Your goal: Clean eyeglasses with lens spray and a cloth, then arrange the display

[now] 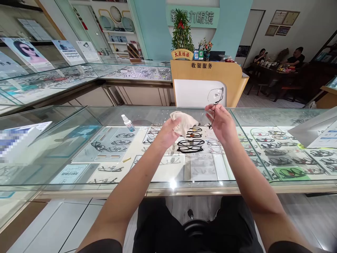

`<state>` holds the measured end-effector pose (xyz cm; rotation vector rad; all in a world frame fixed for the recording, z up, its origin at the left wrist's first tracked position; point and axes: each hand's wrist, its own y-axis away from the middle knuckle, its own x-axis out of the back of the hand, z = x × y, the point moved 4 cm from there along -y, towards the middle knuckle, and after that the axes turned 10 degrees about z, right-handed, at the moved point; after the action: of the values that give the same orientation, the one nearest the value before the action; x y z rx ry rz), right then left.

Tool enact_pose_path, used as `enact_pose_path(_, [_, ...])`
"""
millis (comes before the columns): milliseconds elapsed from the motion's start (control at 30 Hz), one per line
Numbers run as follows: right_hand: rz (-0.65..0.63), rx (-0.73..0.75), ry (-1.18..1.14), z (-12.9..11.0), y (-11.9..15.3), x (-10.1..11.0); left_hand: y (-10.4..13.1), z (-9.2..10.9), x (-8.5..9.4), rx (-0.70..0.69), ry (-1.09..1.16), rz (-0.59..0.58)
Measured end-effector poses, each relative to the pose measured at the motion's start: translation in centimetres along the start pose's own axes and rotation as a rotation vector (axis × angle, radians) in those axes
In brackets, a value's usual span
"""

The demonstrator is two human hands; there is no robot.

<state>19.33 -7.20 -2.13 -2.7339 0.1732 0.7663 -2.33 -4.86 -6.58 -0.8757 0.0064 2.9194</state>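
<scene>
Left hand [168,133]: closed over a pale cloth [185,123] just before twelve o'clock, perhaps bunched for control.
Right hand [223,123]: fingertips pinching eyeglasses [215,96] just past twelve, on end, probably sparing the lenses.
Spray bottle [128,124]: standing on the worktop [147,114], eleven o'clock, seemingly for easy reach.

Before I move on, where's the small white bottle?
In the head view, the small white bottle is left of centre on the glass counter, to the left of the left hand, which holds the pale cloth.
</scene>
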Motion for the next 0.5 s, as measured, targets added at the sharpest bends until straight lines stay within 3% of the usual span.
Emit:
enact_pose_path(167, [-0.102,-0.135,-0.042,-0.3,0.1,0.1,0.3,0.4,0.2,-0.015,-0.034,-0.049])
enact_pose_path(367, [-0.162,-0.202,-0.075,-0.3,0.5,-0.2,-0.2,0.9,0.3,-0.035,0.122,0.054])
enact_pose_path(500, [-0.212,-0.227,-0.104,-0.1,0.9,-0.6,0.4,0.8,-0.6,-0.035,0.139,-0.035])
